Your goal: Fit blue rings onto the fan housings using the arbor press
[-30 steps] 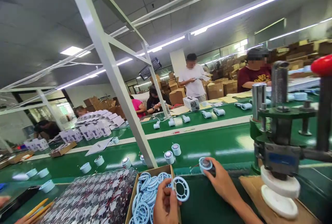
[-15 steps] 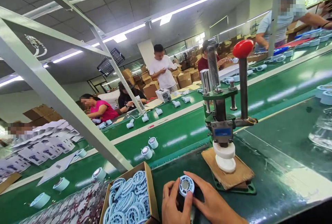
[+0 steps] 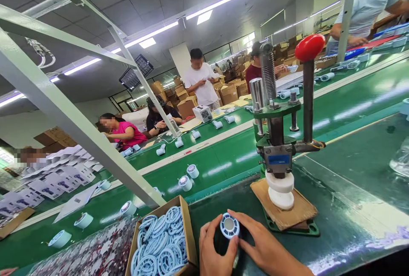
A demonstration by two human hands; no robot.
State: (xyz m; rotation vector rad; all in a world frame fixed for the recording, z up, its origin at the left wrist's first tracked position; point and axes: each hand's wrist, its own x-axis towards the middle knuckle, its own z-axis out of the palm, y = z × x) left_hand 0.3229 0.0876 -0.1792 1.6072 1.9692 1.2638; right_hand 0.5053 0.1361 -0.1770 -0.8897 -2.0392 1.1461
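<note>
A small round light-blue fan housing (image 3: 229,225), with a spoked rim and a silvery disc in its centre, is held low in the middle of the view. My left hand (image 3: 213,248) grips it from the left, thumb at its lower edge. From the right, my right hand (image 3: 260,242) has its index finger at the top edge and its thumb near the lower right. The underside is hidden by my fingers. Just beyond my right hand stands a hand press (image 3: 277,156) with a red knob. Its two white round pads (image 3: 281,198) sit over a cardboard piece (image 3: 300,212).
A cardboard box (image 3: 188,235) of light-blue ring grilles (image 3: 156,242) stands left of my hands. Beside it lie wired parts (image 3: 92,246) under clear plastic. Blue housings (image 3: 185,183) ride the green conveyor (image 3: 220,161). A slanted metal post (image 3: 79,118) crosses the left. Several co-workers are beyond.
The housings on the near conveyor have shifted to the right. My view has moved slightly. Both hands still hold the fan housing, its face tilted a little differently.
</note>
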